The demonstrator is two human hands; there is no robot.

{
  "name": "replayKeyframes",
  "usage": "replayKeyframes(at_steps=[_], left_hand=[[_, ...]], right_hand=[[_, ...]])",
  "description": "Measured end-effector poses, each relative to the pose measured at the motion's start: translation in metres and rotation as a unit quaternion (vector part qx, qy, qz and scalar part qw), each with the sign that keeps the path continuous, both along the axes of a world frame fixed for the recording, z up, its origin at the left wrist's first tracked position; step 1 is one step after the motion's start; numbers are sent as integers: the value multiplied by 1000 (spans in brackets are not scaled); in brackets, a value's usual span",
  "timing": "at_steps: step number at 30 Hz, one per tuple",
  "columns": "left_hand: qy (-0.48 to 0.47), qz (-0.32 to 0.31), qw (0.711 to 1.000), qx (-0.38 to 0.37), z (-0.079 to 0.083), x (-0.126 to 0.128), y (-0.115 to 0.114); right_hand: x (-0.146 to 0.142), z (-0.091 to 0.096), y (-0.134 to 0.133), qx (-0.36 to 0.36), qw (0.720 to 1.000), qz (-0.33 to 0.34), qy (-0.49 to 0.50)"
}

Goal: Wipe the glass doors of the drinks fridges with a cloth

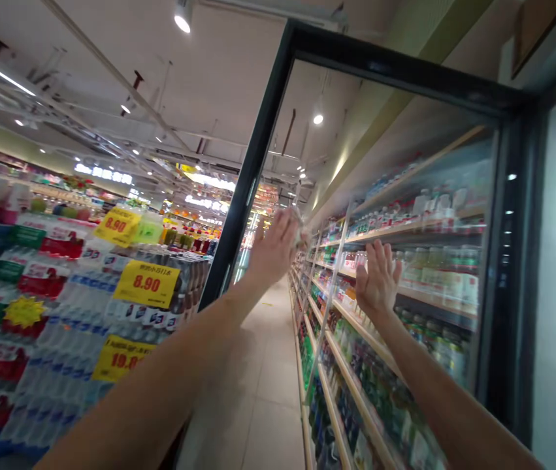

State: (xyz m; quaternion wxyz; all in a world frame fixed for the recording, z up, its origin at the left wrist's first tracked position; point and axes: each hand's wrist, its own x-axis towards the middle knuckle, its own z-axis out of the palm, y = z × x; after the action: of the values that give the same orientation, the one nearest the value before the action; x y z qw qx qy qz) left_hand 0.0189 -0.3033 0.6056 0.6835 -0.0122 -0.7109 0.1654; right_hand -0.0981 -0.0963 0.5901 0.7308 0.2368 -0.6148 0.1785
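A dark-framed glass door [251,173] stands swung out in front of me, with the aisle and drink shelves showing in its pane. My left hand [275,245] is raised at the pane, its fingers pressed over a pale, crumpled cloth [300,228]; motion blurs both, and the hand's reflection mixes with the cloth's edge. To the right, my right hand [378,277] is up with fingers spread and the palm toward the glass. Nothing shows in it. Whether its palm touches the pane I cannot tell.
On the left rise stacked packs of bottled water [79,307] with yellow price signs [146,283]. Bottles on shelves [434,281] show through the pane at right. Pale floor tiles [268,418] run down the aisle. The door's hinge-side frame [507,261] is close at right.
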Motion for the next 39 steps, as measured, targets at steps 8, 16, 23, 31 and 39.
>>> replayKeyframes(at_steps=[8, 16, 23, 31, 39], left_hand=[[-84, -32, 972, -219, -40, -19, 30], [11, -38, 998, 43, 3, -8, -4], [-129, -57, 954, -265, -49, -23, 33], [-35, -40, 999, 8, -10, -12, 4], [-149, -66, 957, -241, -41, -30, 32]], right_hand=[[0, 1, -1, 6, 1000, 0, -13], [2, 0, -3, 13, 999, -25, -26], [-3, 0, -1, 18, 1000, -7, -19], [-5, 0, -2, 4, 1000, 17, -22], [-7, 0, 2, 6, 999, 39, -12]])
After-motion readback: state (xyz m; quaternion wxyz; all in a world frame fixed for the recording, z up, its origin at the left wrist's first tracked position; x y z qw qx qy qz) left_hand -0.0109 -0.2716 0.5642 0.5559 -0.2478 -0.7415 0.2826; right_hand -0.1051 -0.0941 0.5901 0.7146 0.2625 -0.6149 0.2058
